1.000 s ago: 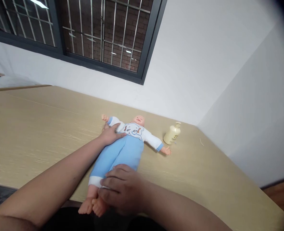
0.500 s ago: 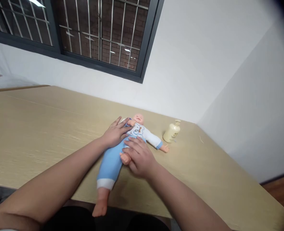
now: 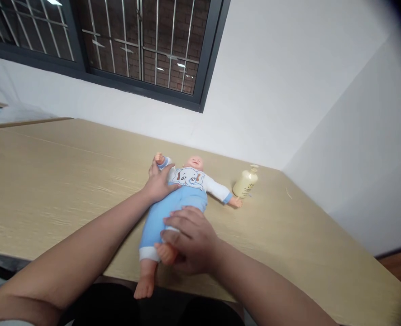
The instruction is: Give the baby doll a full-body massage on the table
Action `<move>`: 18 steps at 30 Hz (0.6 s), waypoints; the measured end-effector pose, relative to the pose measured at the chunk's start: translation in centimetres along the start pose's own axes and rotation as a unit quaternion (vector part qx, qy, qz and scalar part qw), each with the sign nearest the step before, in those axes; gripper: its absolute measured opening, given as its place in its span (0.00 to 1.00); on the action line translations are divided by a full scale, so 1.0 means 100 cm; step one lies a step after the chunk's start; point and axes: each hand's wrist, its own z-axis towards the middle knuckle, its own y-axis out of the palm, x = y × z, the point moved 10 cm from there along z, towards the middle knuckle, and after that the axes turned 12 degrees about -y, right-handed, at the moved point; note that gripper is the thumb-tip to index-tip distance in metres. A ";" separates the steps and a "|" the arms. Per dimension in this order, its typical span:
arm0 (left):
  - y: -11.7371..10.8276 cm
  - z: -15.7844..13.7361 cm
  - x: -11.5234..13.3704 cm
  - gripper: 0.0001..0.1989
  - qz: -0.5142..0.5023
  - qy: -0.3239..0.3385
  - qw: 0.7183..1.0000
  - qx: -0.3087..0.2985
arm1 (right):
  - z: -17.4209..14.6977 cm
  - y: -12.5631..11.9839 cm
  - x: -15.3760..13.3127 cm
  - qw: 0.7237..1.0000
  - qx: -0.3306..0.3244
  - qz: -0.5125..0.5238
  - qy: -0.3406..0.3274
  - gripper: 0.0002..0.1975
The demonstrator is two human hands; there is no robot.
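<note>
A baby doll (image 3: 189,192) lies on its back, in a white top with an elephant print and light blue trousers. Its head points to the wall and its feet to me. My left hand (image 3: 159,183) grips the doll at its upper arm and side, the thumb on its belly. The doll's arm on that side sticks up past my fingers, its small hand (image 3: 159,158) showing. My right hand (image 3: 195,237) is wrapped round the doll's bent leg, whose bare foot (image 3: 166,252) pokes out beside my fingers. The other leg is stretched out, its foot (image 3: 145,285) over the table edge.
A cream pump bottle (image 3: 245,183) stands right of the doll, close to its outstretched hand. A thin pale strip (image 3: 288,193) lies farther right on the wooden table (image 3: 68,181). Walls and a barred window (image 3: 142,45) rise behind.
The doll's arm at my left hand has gone from across its chest out to the side. My right hand has drawn the bent leg down toward me. The elephant print now shows fully.
</note>
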 end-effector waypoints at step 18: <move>0.012 -0.012 0.039 0.20 0.067 0.247 0.967 -0.014 | -0.008 -0.014 0.038 0.993 0.058 -0.068 0.081 0.11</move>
